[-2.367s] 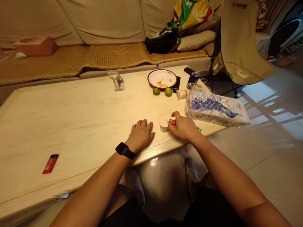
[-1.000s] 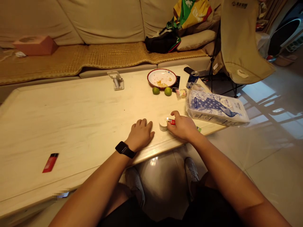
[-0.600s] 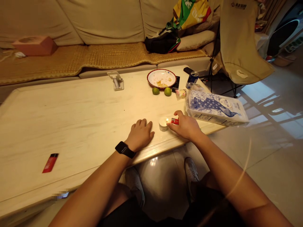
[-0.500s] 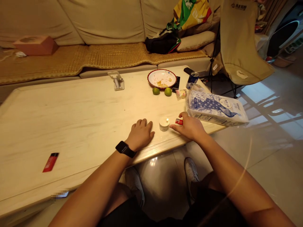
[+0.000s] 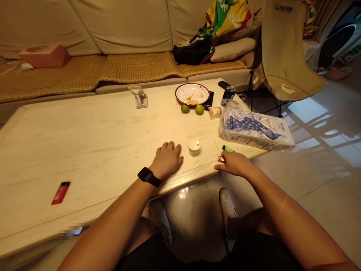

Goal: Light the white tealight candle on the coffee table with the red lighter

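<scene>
A small white candle in a low cup stands on the table near its front edge, with a bright flame on top. Just left of it, my left hand lies flat on the table with its fingers spread, holding nothing. Over the edge to the candle's right, my right hand has its fingers closed on a red lighter. Right behind those fingers lies a green lighter, partly hidden by the hand. A thin yellow stick rests between the candle and a tissue pack.
Farther back on the pale table are a plate with food scraps, two green limes, a dark blue can and a phone stand. Another red lighter lies at the left. A folding chair stands behind.
My right hand has moved from beside the candle down and right to the table edge, taking the red lighter along. The green lighter and yellow stick now show. My left hand stays put.
</scene>
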{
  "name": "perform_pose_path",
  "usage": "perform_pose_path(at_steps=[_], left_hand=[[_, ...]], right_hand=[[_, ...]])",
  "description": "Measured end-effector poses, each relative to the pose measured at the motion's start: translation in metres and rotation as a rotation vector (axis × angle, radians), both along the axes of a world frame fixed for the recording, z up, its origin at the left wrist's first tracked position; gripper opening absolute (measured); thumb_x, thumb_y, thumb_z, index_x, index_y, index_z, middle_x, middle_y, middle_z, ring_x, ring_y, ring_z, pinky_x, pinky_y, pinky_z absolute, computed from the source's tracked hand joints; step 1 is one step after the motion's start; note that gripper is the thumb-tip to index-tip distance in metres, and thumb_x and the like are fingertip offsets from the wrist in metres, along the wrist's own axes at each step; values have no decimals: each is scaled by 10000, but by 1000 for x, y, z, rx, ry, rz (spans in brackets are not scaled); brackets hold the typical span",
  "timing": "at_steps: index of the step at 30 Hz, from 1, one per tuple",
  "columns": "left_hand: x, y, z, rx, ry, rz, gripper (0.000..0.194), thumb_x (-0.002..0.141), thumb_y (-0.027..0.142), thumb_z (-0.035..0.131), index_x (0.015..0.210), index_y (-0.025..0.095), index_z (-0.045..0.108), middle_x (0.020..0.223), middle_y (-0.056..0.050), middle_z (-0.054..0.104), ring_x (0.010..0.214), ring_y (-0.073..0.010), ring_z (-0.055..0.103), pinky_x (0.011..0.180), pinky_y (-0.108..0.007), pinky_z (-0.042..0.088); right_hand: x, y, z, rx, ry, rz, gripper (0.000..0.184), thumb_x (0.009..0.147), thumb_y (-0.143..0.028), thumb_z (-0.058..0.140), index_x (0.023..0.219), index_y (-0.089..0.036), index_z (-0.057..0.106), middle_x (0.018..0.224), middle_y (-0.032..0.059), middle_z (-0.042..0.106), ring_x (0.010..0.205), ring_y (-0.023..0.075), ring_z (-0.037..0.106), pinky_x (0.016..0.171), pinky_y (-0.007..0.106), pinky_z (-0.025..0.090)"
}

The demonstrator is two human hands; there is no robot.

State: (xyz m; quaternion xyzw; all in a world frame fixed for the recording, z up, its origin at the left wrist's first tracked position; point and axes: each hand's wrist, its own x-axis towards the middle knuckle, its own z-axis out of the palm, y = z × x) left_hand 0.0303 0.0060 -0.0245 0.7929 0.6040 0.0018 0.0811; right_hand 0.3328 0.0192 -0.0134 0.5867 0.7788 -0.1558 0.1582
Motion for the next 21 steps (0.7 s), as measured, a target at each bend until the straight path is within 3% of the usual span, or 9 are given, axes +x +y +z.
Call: perform_pose_path(at_steps=[21], left_hand=[[-1, 0, -1, 22, 5, -11, 385, 939, 404, 473, 1258, 210, 570, 1296, -172, 545, 1204, -342, 471, 984, -492, 401]], right_hand=[[-3, 0, 1, -27, 32, -28, 562, 813, -677, 638, 1108, -199, 648, 1075, 151, 739, 994, 324, 704, 787, 376, 476]])
